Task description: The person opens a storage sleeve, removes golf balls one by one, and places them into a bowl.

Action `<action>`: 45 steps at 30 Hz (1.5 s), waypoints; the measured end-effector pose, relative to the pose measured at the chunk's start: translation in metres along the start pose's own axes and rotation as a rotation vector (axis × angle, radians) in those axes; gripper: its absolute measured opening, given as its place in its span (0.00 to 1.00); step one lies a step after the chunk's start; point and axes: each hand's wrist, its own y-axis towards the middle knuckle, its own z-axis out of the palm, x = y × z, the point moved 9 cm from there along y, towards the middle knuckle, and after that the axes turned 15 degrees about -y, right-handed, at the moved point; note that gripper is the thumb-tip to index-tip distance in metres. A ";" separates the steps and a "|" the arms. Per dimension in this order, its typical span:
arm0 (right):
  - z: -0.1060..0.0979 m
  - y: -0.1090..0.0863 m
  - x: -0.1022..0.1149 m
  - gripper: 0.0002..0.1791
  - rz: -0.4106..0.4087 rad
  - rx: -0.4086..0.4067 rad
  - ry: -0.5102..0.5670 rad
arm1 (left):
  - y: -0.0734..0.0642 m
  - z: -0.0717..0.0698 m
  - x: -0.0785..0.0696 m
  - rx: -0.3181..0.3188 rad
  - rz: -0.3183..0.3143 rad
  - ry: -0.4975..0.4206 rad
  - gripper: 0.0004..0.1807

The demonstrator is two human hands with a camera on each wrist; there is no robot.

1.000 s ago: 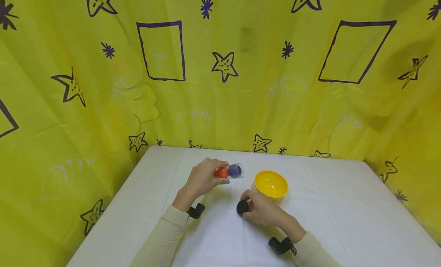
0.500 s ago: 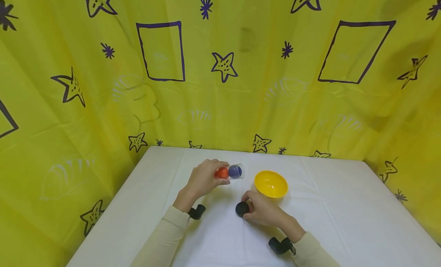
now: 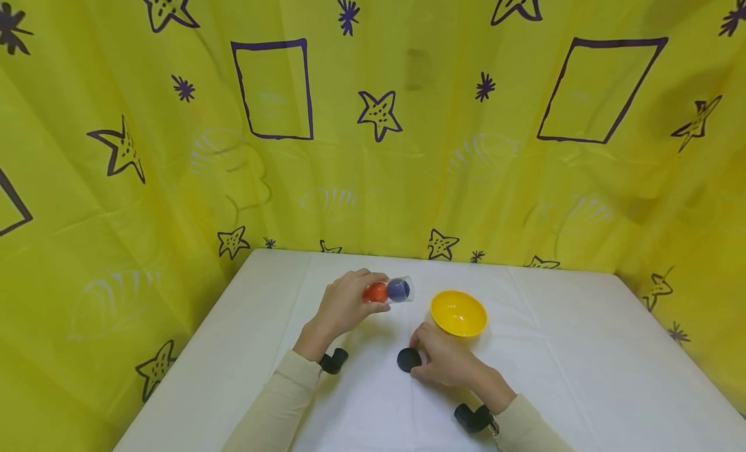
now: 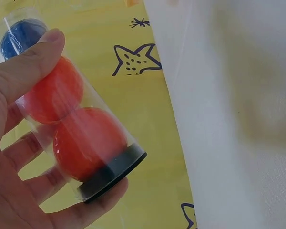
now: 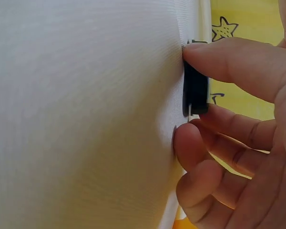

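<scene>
My left hand [image 3: 345, 304] grips a clear plastic tube [image 3: 410, 289], tilted nearly flat above the table. Inside it, the left wrist view shows two orange-red balls [image 4: 90, 145] and a blue ball [image 4: 20, 39] towards the far end. A black cap [image 4: 113, 172] closes the end beside the little finger. My right hand [image 3: 445, 358] pinches a second round black cap [image 3: 409, 360] between thumb and fingers, its flat face turned upward. In the right wrist view this cap [image 5: 197, 90] is right at the white cloth.
A yellow bowl [image 3: 451, 306] stands just behind my right hand. White cloth [image 3: 542, 355] covers the table. Yellow curtain [image 3: 332, 160] with drawn stars hangs along the back and sides. Each wrist wears a black camera mount [image 3: 473, 418].
My right hand has brought the black cap slightly nearer to me and left, turning its face upward. My left hand and the tube have hardly moved.
</scene>
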 end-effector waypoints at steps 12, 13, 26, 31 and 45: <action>-0.009 -0.005 0.009 0.22 0.003 0.038 0.032 | -0.003 -0.004 -0.001 -0.073 0.015 -0.032 0.28; -0.013 -0.007 0.010 0.22 0.004 0.033 0.051 | -0.003 -0.005 -0.001 -0.082 0.018 -0.035 0.28; -0.056 -0.012 -0.006 0.08 0.188 -0.161 0.106 | -0.004 -0.004 -0.006 -0.120 0.031 -0.060 0.28; -0.065 -0.012 -0.015 0.10 0.213 -0.235 0.162 | -0.003 -0.002 -0.009 -0.121 0.051 -0.047 0.27; -0.066 -0.010 -0.028 0.24 0.142 -0.269 0.317 | -0.001 0.001 -0.021 -0.108 0.132 -0.068 0.26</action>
